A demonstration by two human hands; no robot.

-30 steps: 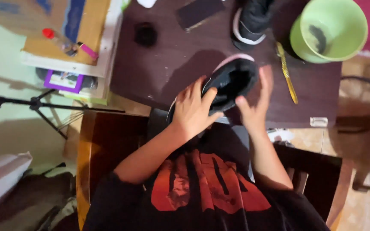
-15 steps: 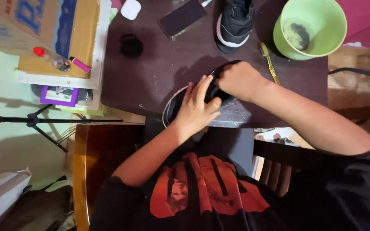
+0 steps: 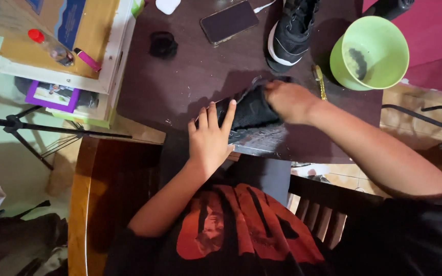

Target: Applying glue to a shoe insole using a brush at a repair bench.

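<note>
A black shoe (image 3: 251, 110) lies on its side at the near edge of the dark table (image 3: 180, 87). My left hand (image 3: 210, 139) rests on the shoe's near end, fingers spread flat, holding it down. My right hand (image 3: 286, 100) is curled over the shoe's far end and gripping it; what else it may hold is hidden. A wet, shiny patch shows on the table under the shoe. The second black shoe with a white sole (image 3: 291, 30) stands further back.
A green bucket (image 3: 387, 61) stands at the table's back right, with a yellow-handled brush (image 3: 319, 81) beside it. A phone (image 3: 228, 20), a small black object (image 3: 163, 45) and a white case (image 3: 168, 5) lie at the back. Left are a cardboard box (image 3: 52, 30) and a tripod (image 3: 21, 125).
The shoe has come down from both hands onto the table edge. My right hand moved over to its far end, and my left hand flattened on the near end.
</note>
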